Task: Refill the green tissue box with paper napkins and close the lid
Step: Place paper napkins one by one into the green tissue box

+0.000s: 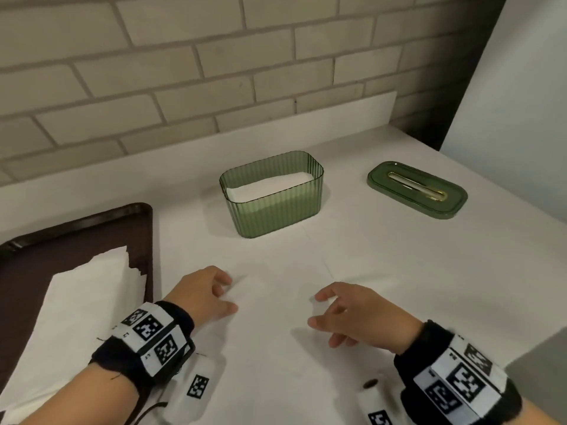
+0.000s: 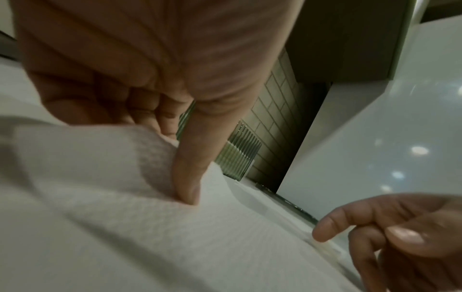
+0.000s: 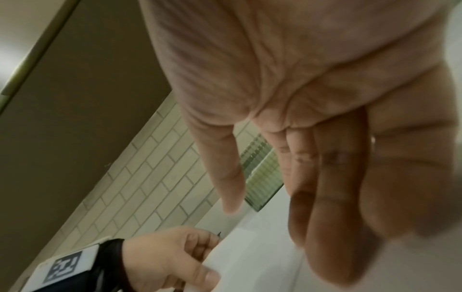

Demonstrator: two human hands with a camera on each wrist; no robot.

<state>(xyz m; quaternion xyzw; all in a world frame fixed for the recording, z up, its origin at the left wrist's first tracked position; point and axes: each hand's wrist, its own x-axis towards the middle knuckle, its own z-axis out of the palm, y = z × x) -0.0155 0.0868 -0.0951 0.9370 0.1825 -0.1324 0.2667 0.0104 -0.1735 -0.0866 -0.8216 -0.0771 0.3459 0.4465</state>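
tray (image 1: 92, 222): left part cut off | green tissue box (image 2: 237, 154): mostly hidden behind thumb, blurred

box (image 1: 273, 207) top open, lid (image 1: 417, 189) off rt

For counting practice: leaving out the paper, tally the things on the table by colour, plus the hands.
Green: 2, tissue box and lid
Brown: 1, tray
Hands: 2, left hand and right hand
Total: 5
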